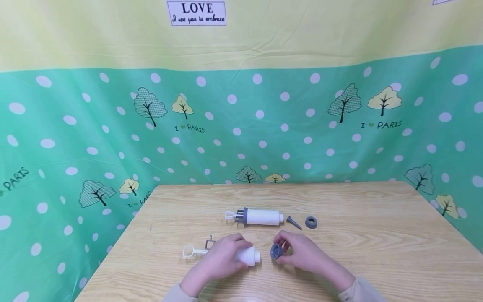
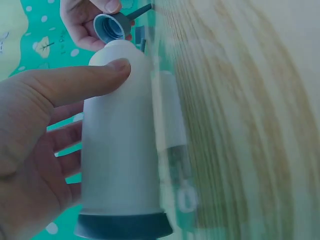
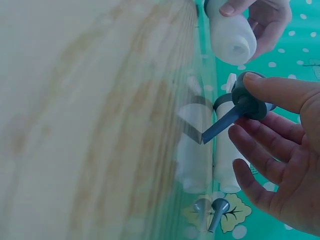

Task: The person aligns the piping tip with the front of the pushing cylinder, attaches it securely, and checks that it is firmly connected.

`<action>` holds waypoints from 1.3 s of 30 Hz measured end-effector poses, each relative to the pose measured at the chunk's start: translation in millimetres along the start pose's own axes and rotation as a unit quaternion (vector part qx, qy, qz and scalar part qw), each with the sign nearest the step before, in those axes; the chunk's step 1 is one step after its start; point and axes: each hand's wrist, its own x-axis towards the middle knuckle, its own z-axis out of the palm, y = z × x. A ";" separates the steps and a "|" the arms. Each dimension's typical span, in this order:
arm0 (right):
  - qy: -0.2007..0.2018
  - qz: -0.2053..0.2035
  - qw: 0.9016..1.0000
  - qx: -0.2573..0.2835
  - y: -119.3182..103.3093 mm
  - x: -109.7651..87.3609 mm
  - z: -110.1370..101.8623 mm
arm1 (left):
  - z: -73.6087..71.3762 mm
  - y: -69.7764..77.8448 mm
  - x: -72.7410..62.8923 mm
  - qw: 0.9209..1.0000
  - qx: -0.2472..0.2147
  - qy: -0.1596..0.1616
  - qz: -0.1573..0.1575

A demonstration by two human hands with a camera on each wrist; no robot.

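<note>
My left hand (image 1: 222, 258) grips the white barrel (image 2: 120, 145) of a dessert-syringe-like tool, thumb across it near the narrow neck. A grey collar (image 2: 125, 226) rings its far end, and a white loop-handled plunger (image 1: 188, 251) sticks out to the left. In my right hand (image 1: 305, 253), thumb and fingers pinch a grey screw cap (image 1: 276, 251) with a slim grey nozzle (image 3: 225, 122) running through it. The cap's open side faces the barrel's neck, with a small gap between them. In the right wrist view the other fingers are loosely spread.
Farther back on the wooden table (image 1: 377, 239) lies a second white syringe (image 1: 263, 217) with a grey collar and loop handle. To its right are a loose grey nozzle (image 1: 294, 222) and a grey ring cap (image 1: 311, 222). A patterned green and yellow cloth (image 1: 211, 159) hangs behind.
</note>
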 end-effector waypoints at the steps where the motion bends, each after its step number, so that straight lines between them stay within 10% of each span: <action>1: -0.001 0.001 1.000 0.001 -0.5 0.1 -0.7 | 0.1 0.2 0.8 1.000 0.003 0.007 0.002; 12: 0.033 -0.012 0.999 0.011 -4.5 2.2 0.4 | -4.7 13.9 10.6 0.997 0.029 0.073 0.025; 39: 0.099 -0.017 0.995 0.009 -10.9 4.7 0.7 | -2.3 27.2 22.4 0.993 0.044 0.107 0.008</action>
